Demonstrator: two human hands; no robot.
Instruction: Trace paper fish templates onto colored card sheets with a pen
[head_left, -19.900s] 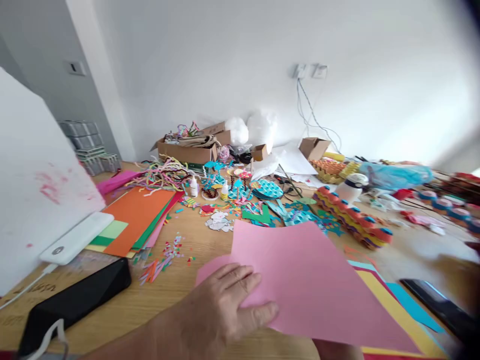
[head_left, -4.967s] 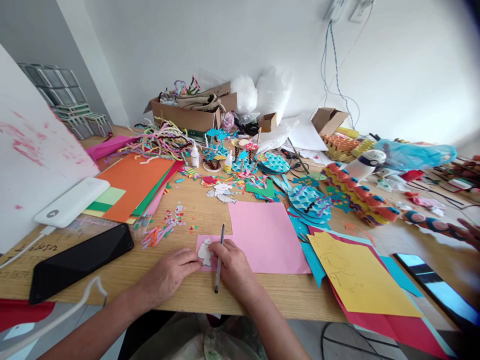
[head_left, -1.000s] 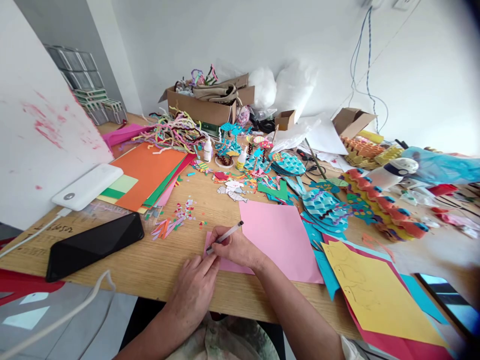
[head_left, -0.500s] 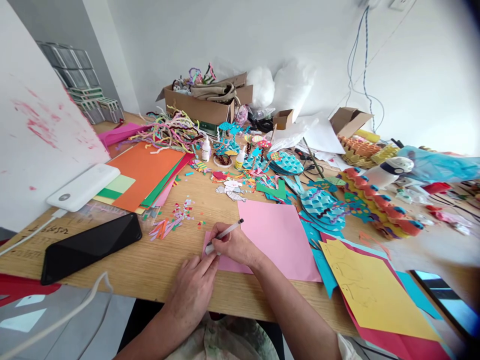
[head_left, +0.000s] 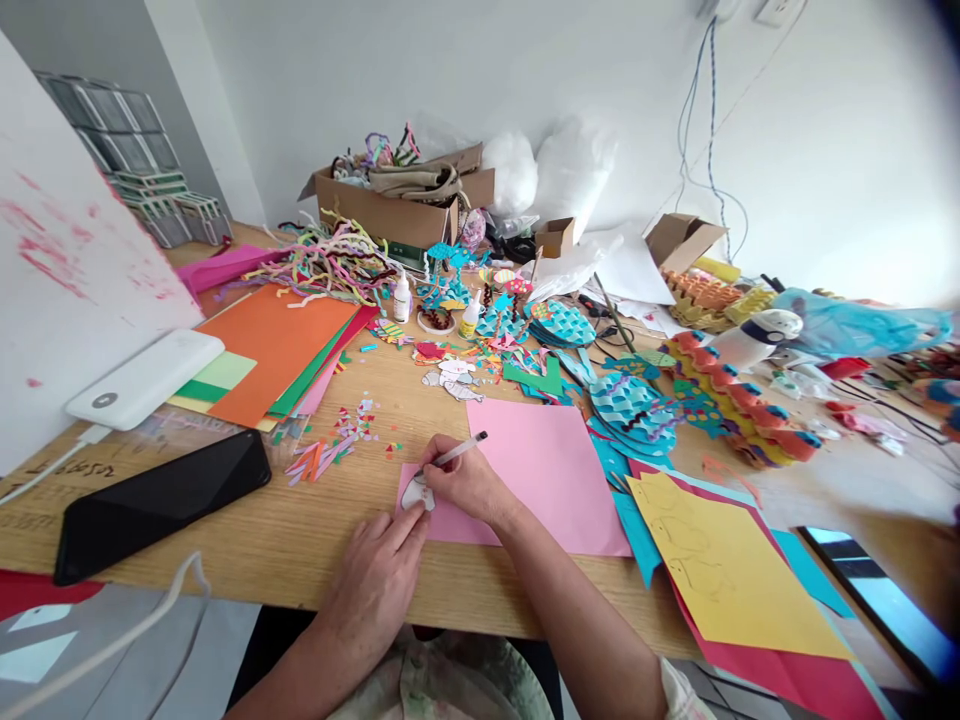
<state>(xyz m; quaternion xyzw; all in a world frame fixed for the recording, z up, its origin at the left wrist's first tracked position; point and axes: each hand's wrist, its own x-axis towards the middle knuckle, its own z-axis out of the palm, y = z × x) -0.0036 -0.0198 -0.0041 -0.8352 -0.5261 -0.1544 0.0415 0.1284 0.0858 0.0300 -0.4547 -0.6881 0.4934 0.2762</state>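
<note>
My right hand (head_left: 463,485) is closed around a slim white pen (head_left: 461,449) with a dark end, tilted up to the right. The pen's tip is hidden by my fingers, at the left part of a pink sheet of paper (head_left: 547,470). Under it lies a small white paper cutout (head_left: 415,492), partly covered by my right fingers. My left hand (head_left: 379,565) rests flat below, its fingers stretched out and its fingertips touching the cutout's lower edge. Other white fish-like cutouts (head_left: 454,378) lie above the pink sheet.
Coloured sheets (head_left: 289,335), a power bank (head_left: 146,378) and a black phone (head_left: 165,505) lie left. Paper scraps (head_left: 330,455) are scattered near the middle. A yellow sheet (head_left: 739,570) with pencil outlines lies right. Glue bottles (head_left: 402,298) and a cardboard box (head_left: 390,208) stand behind.
My right hand has shifted slightly up along the cutout with the pen, so more of the white cutout shows. The left fingertips stay at its lower edge. The view has turned slightly right.
</note>
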